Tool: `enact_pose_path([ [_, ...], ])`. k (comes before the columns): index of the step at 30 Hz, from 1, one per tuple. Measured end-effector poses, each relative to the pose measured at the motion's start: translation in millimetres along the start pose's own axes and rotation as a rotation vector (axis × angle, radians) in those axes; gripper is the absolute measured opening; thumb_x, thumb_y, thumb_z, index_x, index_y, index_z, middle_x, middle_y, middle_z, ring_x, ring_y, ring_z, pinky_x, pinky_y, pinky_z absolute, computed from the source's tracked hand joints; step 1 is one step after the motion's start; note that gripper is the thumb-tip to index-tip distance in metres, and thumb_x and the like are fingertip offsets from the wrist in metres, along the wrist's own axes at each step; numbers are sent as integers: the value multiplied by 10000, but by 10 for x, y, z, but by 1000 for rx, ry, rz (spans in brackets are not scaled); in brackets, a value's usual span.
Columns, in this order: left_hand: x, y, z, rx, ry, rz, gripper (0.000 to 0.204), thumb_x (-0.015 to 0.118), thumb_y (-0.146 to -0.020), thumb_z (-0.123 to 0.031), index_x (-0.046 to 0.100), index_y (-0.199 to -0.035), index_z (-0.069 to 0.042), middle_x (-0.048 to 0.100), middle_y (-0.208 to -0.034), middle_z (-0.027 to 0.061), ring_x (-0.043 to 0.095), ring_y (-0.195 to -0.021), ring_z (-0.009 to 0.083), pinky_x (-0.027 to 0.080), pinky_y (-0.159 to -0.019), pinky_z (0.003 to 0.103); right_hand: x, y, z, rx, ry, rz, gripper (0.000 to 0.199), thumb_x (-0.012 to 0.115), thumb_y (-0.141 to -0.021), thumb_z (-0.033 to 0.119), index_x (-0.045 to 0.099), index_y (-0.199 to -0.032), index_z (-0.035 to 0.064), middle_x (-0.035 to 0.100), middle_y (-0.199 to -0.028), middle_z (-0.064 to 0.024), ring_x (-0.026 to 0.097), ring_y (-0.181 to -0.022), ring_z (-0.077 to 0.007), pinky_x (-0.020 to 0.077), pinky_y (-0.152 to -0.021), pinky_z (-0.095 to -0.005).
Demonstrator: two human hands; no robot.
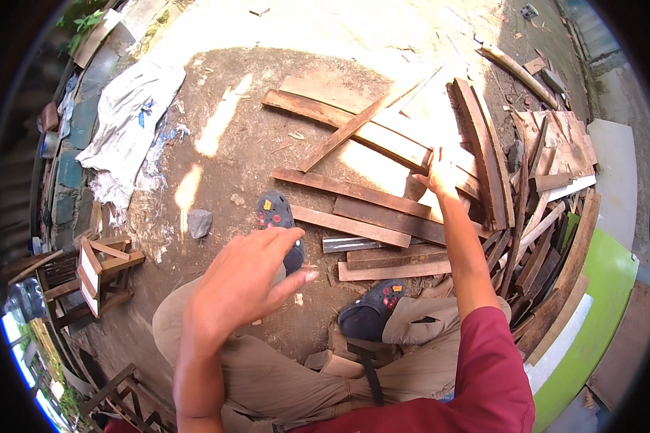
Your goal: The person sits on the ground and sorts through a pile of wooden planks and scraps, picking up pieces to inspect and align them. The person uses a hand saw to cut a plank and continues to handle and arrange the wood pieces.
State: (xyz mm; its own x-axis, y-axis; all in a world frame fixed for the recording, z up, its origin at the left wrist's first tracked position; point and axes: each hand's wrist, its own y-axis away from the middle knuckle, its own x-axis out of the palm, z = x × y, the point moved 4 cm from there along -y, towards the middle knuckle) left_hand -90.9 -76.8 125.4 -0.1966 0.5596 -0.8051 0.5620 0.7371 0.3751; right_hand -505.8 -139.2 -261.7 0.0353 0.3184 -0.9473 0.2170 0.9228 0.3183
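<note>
My right hand (442,175) reaches forward and grips a long wooden plank (303,107), its thumb on the near side; bright sunlight washes out the fingertips. Across that plank lies a narrower wooden strip (350,130), slanting. Closer to me, a long board (339,187) and several shorter boards, among them a dark one (386,215) and a pale one (397,270), rest on the ground. My left hand (242,278) hovers above my left knee with nothing in it, fingers stretched and thumb apart.
Scrap wood is heaped at the right beside a green panel (599,310). Two upright-edged planks (478,144) lie near it. On the left are a white sack (137,108), a grey stone (199,223) and a small wooden frame (108,263). My dark clogs (372,314) flank the boards.
</note>
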Motion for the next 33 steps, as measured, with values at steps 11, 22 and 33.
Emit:
enact_pose_path([
  [11, 7, 85, 37, -49, 3, 96, 574, 672, -962, -415, 572, -1347, -1, 641, -1272, 188, 608, -1197, 347, 459, -1028, 444, 219, -579, 71, -67, 150, 63, 1455, 948, -572, 527, 115, -1592, -93, 243, -1576, -391, 240, -1479, -563, 261, -1184, -684],
  [22, -93, 173, 52, -13, 106, 83, 596, 702, -932, -432, 590, -1348, -20, 646, -1271, 189, 599, -1177, 385, 454, -1030, 461, -248, -908, -160, -279, 53, 205, 723, 894, -590, 330, 651, -1199, 26, 710, -1086, -177, 700, -983, -324, 574, -878, -389],
  [33, -48, 117, 63, -52, 55, 137, 629, 715, -914, -458, 591, -1339, -11, 648, -1258, 173, 604, -1165, 373, 462, -1010, 456, -587, -1261, -874, -84, -390, -154, 826, 857, -741, 303, 524, -1461, 71, 748, -964, -240, 748, -891, -341, 584, -832, -408],
])
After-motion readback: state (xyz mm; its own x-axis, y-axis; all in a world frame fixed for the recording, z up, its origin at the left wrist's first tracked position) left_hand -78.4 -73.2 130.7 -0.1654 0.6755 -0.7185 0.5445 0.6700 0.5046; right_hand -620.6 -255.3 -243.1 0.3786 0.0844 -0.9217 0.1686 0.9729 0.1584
